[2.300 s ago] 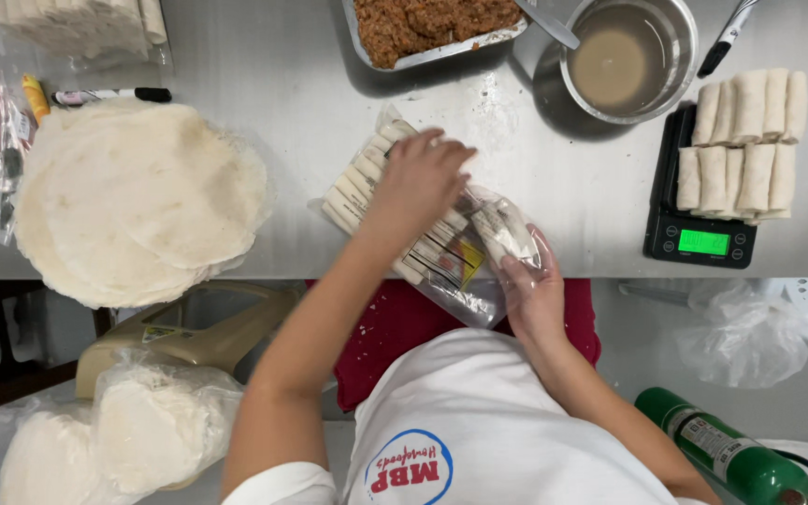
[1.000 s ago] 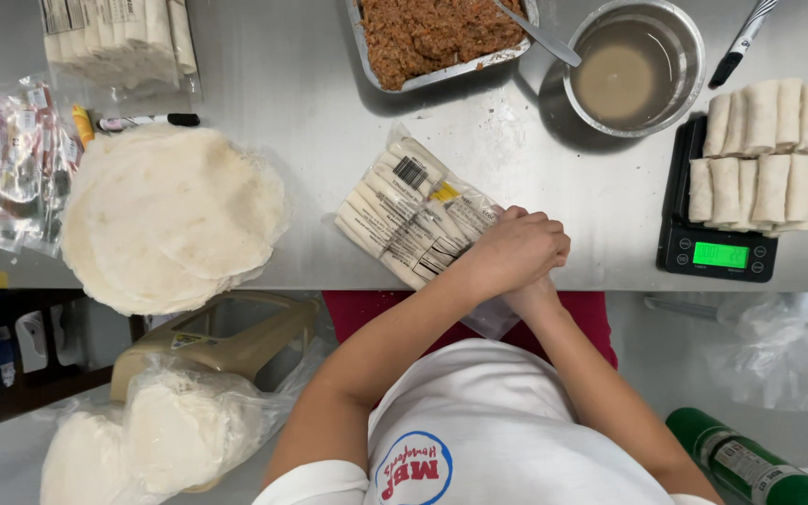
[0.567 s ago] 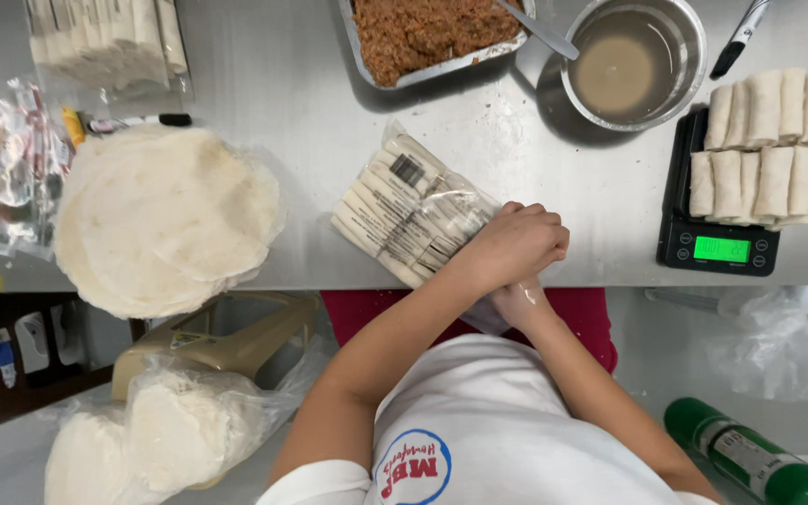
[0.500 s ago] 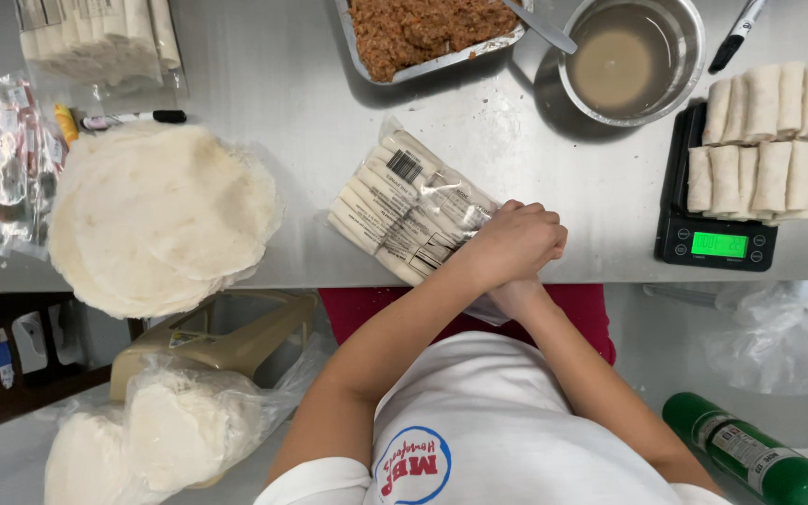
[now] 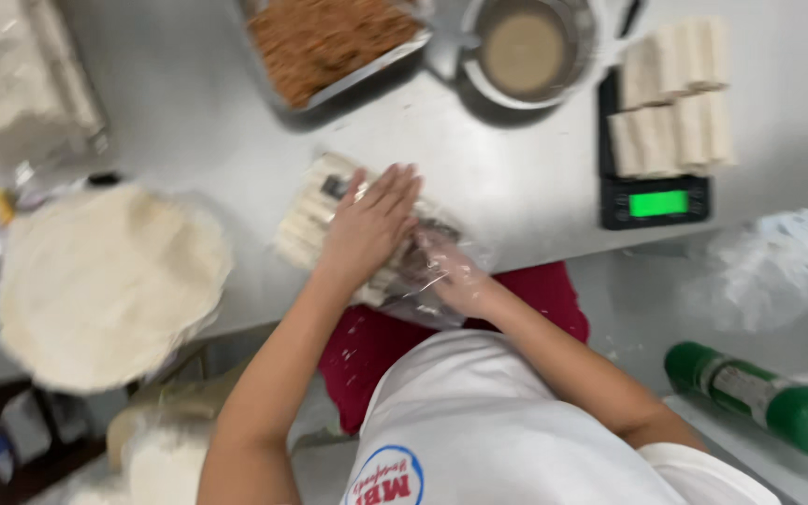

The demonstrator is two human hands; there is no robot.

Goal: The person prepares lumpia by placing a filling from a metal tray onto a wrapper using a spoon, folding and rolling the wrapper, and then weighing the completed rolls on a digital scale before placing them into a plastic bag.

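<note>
A clear plastic bag of pale rolled wraps [image 5: 315,210] lies on the steel table near its front edge. My left hand [image 5: 371,224] lies flat on top of the bag with its fingers stretched out. At the bag's open end, near the table edge, my right hand [image 5: 446,271] sits under the loose plastic film and holds it. The frame is blurred.
A stack of round flat wrappers [image 5: 105,281] lies at the left. At the back stand a tray of brown filling [image 5: 329,37] and a metal bowl of beige liquid [image 5: 526,47]. A black scale [image 5: 652,192] carries more rolls [image 5: 670,98]. A green bottle [image 5: 764,397] lies lower right.
My left hand has gone from clasped with the right hand at the bag's end to flat on top of the bag. The view has shifted and blurred.
</note>
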